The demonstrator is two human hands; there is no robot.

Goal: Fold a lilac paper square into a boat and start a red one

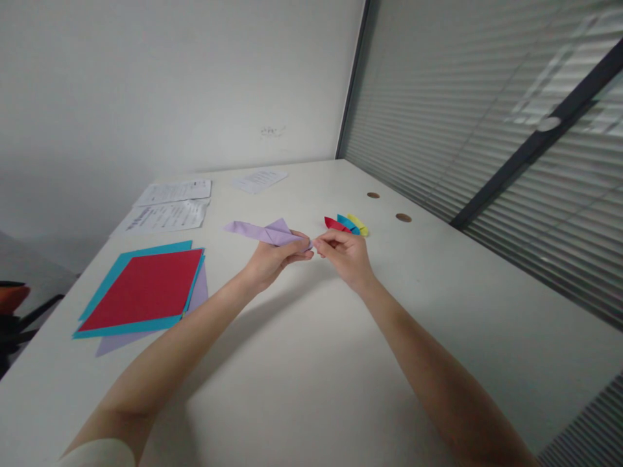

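My left hand (275, 258) is closed around a folded lilac paper piece (260, 231), which sticks out to the left above the white table (311, 363). My right hand (344, 253) pinches the same piece at its right tip, fingers pressed together. Both hands are raised a little off the table, meeting near its middle. Just behind my right hand lie three small folded paper shapes, red (335, 224), blue (347, 223) and yellow (359, 224), fanned together.
A stack of square sheets lies at the left: red (146, 288) on top, blue and lilac beneath. Printed papers (168, 207) lie at the far left, another sheet (259, 179) further back. Two round holes (403, 217) mark the table by the blinds.
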